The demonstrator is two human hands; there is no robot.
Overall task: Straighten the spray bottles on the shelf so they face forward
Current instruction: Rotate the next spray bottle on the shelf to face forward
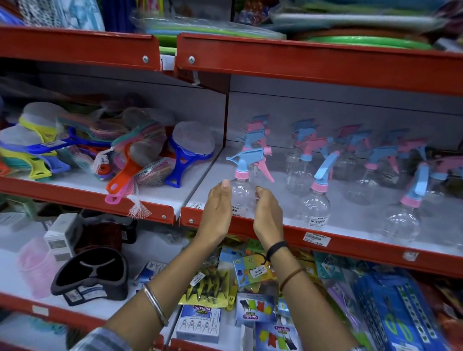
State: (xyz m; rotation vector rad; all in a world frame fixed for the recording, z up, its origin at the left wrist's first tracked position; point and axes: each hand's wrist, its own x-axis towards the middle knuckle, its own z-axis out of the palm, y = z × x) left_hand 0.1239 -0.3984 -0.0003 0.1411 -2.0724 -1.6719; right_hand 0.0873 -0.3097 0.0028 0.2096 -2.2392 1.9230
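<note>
Since the front-left spray bottle (241, 188) has its nozzle swung off toward 9 o'clock, the left hand (216, 207) and right hand (267, 215) sit open on either side of it at the shelf (358, 245) edge, probably to twist it. Not gripping yet.
</note>
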